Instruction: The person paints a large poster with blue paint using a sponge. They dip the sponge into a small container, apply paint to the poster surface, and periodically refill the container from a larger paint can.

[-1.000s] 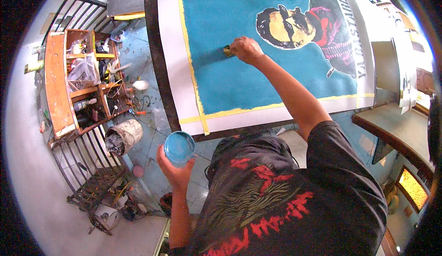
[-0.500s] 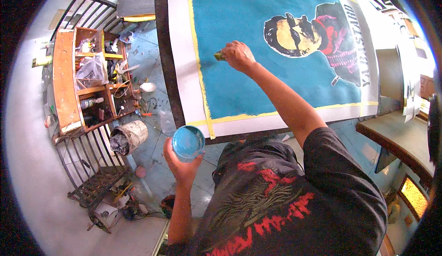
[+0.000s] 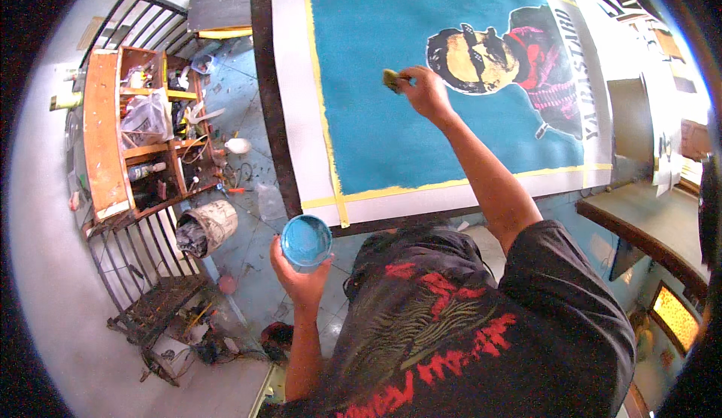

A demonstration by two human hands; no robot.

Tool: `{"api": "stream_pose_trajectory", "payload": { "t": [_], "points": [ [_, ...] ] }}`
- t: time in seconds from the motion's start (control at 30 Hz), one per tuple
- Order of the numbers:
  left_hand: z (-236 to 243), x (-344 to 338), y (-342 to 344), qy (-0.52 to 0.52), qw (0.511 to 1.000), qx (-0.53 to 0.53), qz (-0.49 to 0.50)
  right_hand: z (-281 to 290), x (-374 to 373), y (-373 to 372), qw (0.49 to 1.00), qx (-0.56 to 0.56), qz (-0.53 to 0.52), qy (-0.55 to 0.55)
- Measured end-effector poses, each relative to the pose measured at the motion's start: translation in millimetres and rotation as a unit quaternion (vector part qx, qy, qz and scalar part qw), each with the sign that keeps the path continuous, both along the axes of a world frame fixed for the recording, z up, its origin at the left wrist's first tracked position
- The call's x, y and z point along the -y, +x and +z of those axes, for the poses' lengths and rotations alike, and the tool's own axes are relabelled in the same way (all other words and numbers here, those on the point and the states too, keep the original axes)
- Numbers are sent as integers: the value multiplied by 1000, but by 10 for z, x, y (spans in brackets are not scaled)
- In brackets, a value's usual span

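Observation:
My left hand (image 3: pixel 302 279) is wrapped round a round tub of blue paint (image 3: pixel 306 242), held by the near left corner of a large painted sheet (image 3: pixel 376 140). The tub's open top faces up and shows blue paint inside. Over the sheet's blue-teal background, my right hand (image 3: pixel 427 95) grips a small yellowish-green sponge (image 3: pixel 392 80), just left of the painted head (image 3: pixel 472 59). Whether the sponge touches the surface, I cannot tell. Yellow tape (image 3: pixel 421 184) frames the blue area, with a white margin outside it.
A dark-edged table (image 3: pixel 280 128) bears the sheet. On the left stands a wooden compartment unit (image 3: pixel 105 128) full of bags and tools, above a tilted, stained bucket (image 3: pixel 218 225). Another table (image 3: pixel 647 219) juts in at the right.
My right hand has moved to the right with the sponge, closer to the painted head. My left hand still holds the tub in nearly the same place.

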State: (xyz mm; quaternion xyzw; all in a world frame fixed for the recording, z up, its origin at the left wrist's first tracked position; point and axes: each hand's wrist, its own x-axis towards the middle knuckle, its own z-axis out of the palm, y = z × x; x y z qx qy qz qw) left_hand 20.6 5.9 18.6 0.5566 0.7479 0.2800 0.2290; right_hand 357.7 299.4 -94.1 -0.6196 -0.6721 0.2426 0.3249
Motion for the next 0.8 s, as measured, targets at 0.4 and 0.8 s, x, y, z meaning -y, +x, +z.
{"api": "stream_pose_trajectory", "payload": {
  "t": [0.4, 0.8],
  "points": [
    [-107, -43, 134, 1, 999, 35, -7, -71, 710, 1105, 985, 164, -24, -47],
    [4, -1, 348, -11, 1000, 17, 7, -291, -14, 795, 964, 213, 125, -96]
  ]
}}
